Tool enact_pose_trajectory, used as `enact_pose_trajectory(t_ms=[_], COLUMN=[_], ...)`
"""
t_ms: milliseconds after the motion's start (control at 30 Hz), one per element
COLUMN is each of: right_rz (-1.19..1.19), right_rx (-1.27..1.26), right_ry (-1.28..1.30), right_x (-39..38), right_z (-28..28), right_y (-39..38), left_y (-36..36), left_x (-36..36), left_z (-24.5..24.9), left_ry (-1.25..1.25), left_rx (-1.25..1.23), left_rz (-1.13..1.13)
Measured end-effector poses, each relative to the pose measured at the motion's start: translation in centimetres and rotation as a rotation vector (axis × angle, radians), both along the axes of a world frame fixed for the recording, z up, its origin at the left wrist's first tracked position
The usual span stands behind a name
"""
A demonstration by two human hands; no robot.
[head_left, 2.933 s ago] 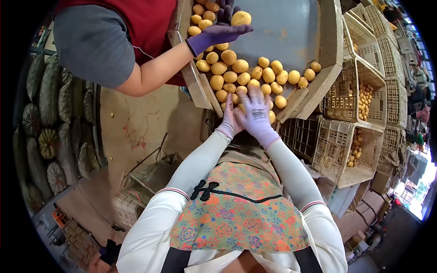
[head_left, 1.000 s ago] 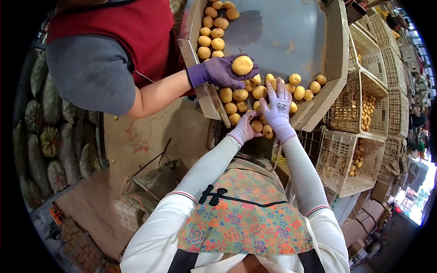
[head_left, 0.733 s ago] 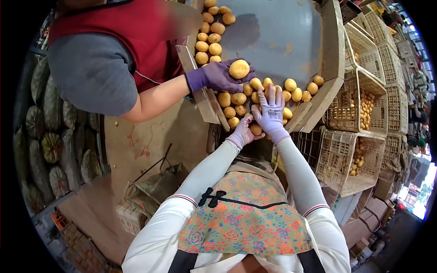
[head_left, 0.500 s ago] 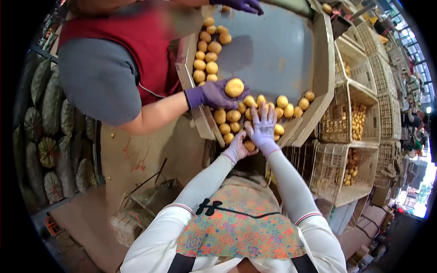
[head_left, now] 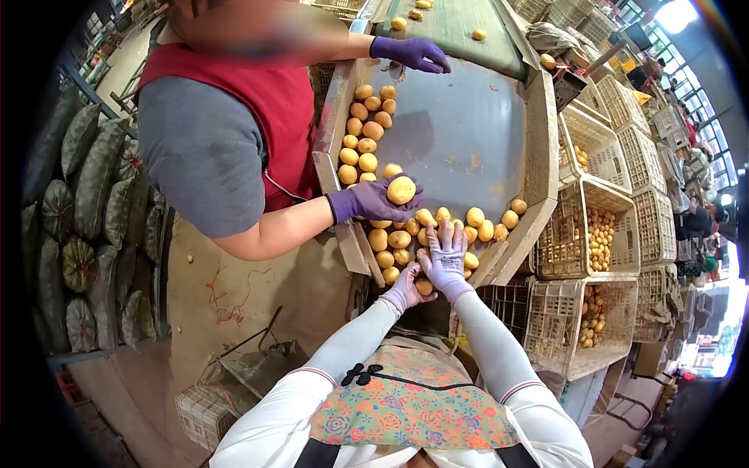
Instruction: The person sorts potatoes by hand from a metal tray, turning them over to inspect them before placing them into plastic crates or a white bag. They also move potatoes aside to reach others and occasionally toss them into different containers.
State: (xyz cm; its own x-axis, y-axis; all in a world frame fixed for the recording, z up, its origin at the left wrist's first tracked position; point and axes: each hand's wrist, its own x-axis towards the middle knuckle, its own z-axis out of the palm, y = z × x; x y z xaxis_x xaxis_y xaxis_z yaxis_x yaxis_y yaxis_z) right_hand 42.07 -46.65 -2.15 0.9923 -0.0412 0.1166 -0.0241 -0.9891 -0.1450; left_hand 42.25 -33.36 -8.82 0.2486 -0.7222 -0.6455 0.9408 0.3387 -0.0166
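My right hand (head_left: 446, 264), in a pale lilac glove, lies palm down on potatoes (head_left: 400, 256) at the near end of the grey sorting tray (head_left: 468, 132), fingers stretched forward. Beside it my left hand (head_left: 404, 290), gloved alike, curls against one potato (head_left: 424, 287) at the tray's near opening. Part of its fingers is hidden by the right hand. Across to the left, a co-worker's purple-gloved hand (head_left: 374, 200) holds a larger potato (head_left: 401, 190) on its palm. The co-worker's other purple glove (head_left: 411, 54) hangs over the tray's far end.
Wooden side boards (head_left: 541, 156) edge the tray, and a green belt (head_left: 456, 31) meets its far end. Stacked plastic crates (head_left: 551, 312), some with potatoes, stand to the right. Full mesh sacks (head_left: 101, 281) are piled at the left. A folded frame and crate (head_left: 204, 417) stand below left.
The view has shifted, showing more of the belt at the far end. Both my hands stay at about the same place among the potatoes. The co-worker still holds the larger potato.
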Motion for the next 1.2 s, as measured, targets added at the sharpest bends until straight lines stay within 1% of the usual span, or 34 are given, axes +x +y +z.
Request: enact_pose_trajectory(t_ms=[133,200,233,267,300,333,367,400,467,500,533,600,667,700,733,800,833,867,933,1000,1067,1133,1200], right_rz=[-0.017,0.002,0.019,0.012,-0.09,-0.427,-0.403,-0.398,-0.508,-0.522,-0.538,-0.567,-0.516,-0.591,-0.653,-0.529,-0.436,-0.455,-0.385,-0.39,-0.408,-0.423,-0.419], right_rx=[-0.004,0.073,0.147,0.447,0.747,0.596,0.863,1.069,0.754,0.881,1.005,0.793,0.514,0.285,0.059,-0.375,-0.512,-0.242,-0.343,-0.292,-0.316,-0.309,-0.312], right_ry=[0.016,0.032,0.105,0.117,0.004,0.161,-0.187,-0.271,-0.746,-0.609,-0.473,-0.387,-0.266,-0.161,-0.051,0.169,0.097,0.034,-0.166,0.0,0.028,0.061,0.022], right_x=[-0.1,-0.1,0.2,0.9,2.0,3.2,4.5,6.0,8.8,8.0,7.4,8.4,7.1,6.1,4.7,1.5,1.2,1.4,0.8,0.9,1.2,1.2,1.1], right_z=[0.2,0.6,2.6,4.8,5.5,8.7,12.9,16.0,14.9,18.4,22.0,18.7,17.2,14.5,11.7,9.6,8.4,7.5,4.5,7.2,7.5,7.8,7.5], right_y=[0.1,-0.3,-0.9,-2.2,-4.3,-7.1,-9.4,-13.9,-23.6,-23.0,-21.4,-25.4,-22.3,-20.2,-17.8,-12.6,-12.5,-13.1,-15.0,-13.4,-13.1,-12.9,-13.0], left_y=[0.1,0.2,0.1,-0.2,-0.2,-0.1,0.0,0.2,0.2,0.3,0.3,0.3,0.2,0.1,0.2,0.4,0.5,0.6,0.4,0.1,0.1,0.0,0.0], left_x=[0.0,0.0,0.1,0.1,-0.2,-0.5,-0.9,-1.1,-0.9,-1.0,-0.8,-0.6,-1.3,-1.0,-0.8,-0.7,-0.4,-0.6,-0.6,-0.5,-0.6,-0.4,-0.7], left_z=[0.6,0.7,0.3,-0.3,0.0,0.2,-0.3,-1.0,-1.7,-1.4,-1.1,-1.2,-4.0,-3.1,-2.3,-1.1,-0.8,-0.5,-1.5,-1.2,-0.2,-0.3,-0.5], left_ry=[-0.02,-0.045,-0.046,-0.044,-0.012,0.021,-0.044,-0.04,-0.001,-0.044,-0.02,-0.054,-0.272,-0.167,-0.162,-0.016,0.011,0.013,0.004,0.047,0.043,0.055,0.045], left_rx=[0.024,0.035,0.03,0.027,0.076,0.126,0.091,0.091,0.01,0.011,0.015,0.047,0.038,0.06,0.064,0.075,0.064,0.065,0.02,0.05,0.101,0.112,0.118], left_rz=[-0.025,-0.041,-0.044,-0.039,0.008,0.054,0.085,0.081,0.094,0.095,0.095,0.07,0.064,0.069,0.071,0.091,0.092,0.08,0.044,0.013,0.047,0.023,0.04])
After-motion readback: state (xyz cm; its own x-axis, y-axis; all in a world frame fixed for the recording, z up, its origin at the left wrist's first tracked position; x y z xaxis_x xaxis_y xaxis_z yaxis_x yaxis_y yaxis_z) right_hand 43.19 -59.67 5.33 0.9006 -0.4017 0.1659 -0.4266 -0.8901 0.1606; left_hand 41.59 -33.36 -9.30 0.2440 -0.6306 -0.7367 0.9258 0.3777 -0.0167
